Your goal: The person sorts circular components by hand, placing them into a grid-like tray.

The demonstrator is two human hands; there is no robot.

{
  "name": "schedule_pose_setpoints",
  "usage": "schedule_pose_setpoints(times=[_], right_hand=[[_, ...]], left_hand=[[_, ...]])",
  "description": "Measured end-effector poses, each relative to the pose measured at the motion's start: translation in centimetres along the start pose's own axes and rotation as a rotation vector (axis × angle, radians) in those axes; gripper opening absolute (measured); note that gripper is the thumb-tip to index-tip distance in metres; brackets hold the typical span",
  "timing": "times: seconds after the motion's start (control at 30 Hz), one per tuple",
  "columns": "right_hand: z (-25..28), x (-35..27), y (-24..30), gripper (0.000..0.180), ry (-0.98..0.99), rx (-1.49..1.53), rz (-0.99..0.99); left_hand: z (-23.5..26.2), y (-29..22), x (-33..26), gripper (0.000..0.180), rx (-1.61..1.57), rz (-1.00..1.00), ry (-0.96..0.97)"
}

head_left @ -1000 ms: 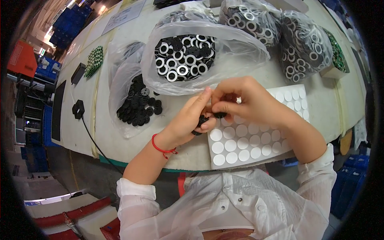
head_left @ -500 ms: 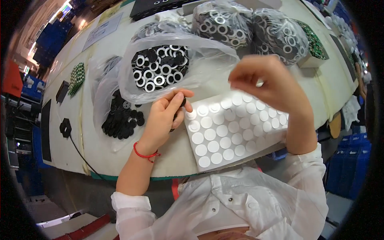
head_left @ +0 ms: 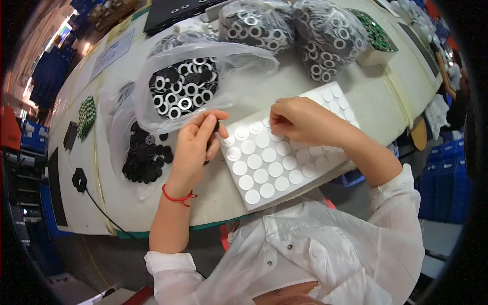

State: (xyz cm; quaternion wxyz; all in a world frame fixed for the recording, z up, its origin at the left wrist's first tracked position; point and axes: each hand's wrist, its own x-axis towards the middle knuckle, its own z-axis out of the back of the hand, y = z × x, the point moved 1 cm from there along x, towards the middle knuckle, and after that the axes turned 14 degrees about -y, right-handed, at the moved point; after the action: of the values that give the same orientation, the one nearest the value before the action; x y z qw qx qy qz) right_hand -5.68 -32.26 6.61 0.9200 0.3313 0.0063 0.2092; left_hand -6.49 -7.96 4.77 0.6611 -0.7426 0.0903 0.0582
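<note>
My left hand is closed around several small black discs, one of them showing between thumb and fingertips. My right hand is bent over the far part of a white sheet with rows of round white stickers. Its fingertips are pinched together close to the stickers, and whatever they grip is hidden. Beyond my left hand lies an open clear plastic bag of black discs with white rings. Loose plain black discs spill from another bag beside my left wrist.
Two full plastic bags of ringed discs stand at the back. A box with green pieces sits to their right. At the left are a green-and-white bundle, a small dark block and a black hexagonal piece with a cord.
My right hand has come down and left from above the sheet, and its fingers are now pinched near the stickers. The whole view has shifted slightly. My left hand keeps its hold.
</note>
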Motion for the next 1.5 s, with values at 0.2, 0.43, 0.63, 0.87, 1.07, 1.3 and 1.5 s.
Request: schedule_pose_setpoints(times=[0.2, 0.43, 0.63, 0.87, 1.07, 1.3, 1.5], right_hand=[[0.7, -2.8, -0.1, 0.009, -0.108, 0.025, 0.081], [12.4, -10.3, -6.2, 0.009, -0.604, 0.457, -0.093], [16.0, -22.3, -13.5, 0.011, -1.071, 0.189, -0.653], [13.6, -20.3, -11.4, 0.010, -0.970, 0.231, -0.611], [9.5, -14.4, -8.1, 0.008, -0.735, 0.363, -0.474], [7.7, -10.8, -4.6, 0.007, -0.581, 0.321, -0.342], [4.3, -7.9, -0.7, 0.009, -0.468, 0.267, -0.053]], left_hand=[[-0.1, 0.3, 0.2, 0.026, -0.015, -0.017, -0.005], [0.9, 1.1, 0.5, 0.028, 0.041, -0.010, -0.005], [-0.9, -0.6, -0.3, 0.027, 0.110, 0.022, 0.113], [-0.4, 0.2, 0.1, 0.026, 0.059, 0.040, 0.078], [0.2, -0.1, 0.4, 0.023, -0.009, 0.035, 0.048], [1.0, -0.5, 0.5, 0.022, -0.016, 0.041, -0.006], [1.6, -1.0, 0.8, 0.024, -0.052, -0.003, -0.009]])
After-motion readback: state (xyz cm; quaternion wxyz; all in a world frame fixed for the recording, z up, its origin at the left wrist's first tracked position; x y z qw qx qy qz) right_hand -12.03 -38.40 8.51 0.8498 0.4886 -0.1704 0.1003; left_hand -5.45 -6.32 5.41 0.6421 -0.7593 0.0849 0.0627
